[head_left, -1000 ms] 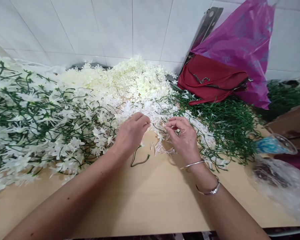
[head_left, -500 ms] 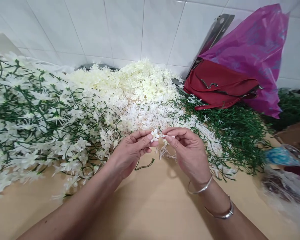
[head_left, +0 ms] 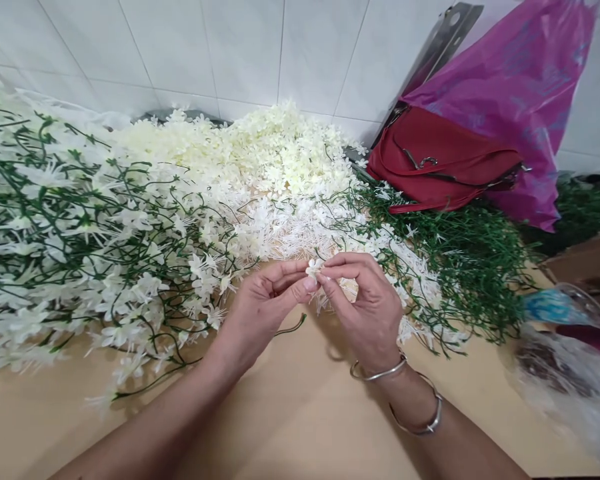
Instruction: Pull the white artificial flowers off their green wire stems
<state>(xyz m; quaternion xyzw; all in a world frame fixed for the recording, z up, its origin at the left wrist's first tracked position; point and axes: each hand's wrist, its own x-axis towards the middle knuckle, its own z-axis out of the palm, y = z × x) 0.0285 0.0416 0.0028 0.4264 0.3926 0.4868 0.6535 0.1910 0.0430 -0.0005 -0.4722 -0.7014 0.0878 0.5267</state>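
Between the fingertips of both hands is a small white artificial flower (head_left: 314, 267). My left hand (head_left: 275, 293) pinches it from the left, thumb against the fingers. From the right, my right hand (head_left: 363, 300) has thumb and forefinger closed at the flower; whether they also hold a separate white piece is hidden. A green stem (head_left: 293, 327) lies on the table just below my hands. Loose white stamen pieces (head_left: 290, 233) are heaped right behind them. To the left rises a large pile of white flowers on green stems (head_left: 105, 247).
Cream blossoms (head_left: 285, 150) are heaped by the tiled wall (head_left: 245, 53). Green stems (head_left: 465, 267) lie at right, below a red handbag (head_left: 440, 157) and a purple plastic bag (head_left: 525, 93). A blue-and-clear cup (head_left: 565, 307) and a clear plastic bag (head_left: 570, 380) sit on the table (head_left: 290, 413).
My right hand has moved left until its fingertips meet the flower in my left hand. The white piece it held is now hidden at the flower. The view has shifted slightly.
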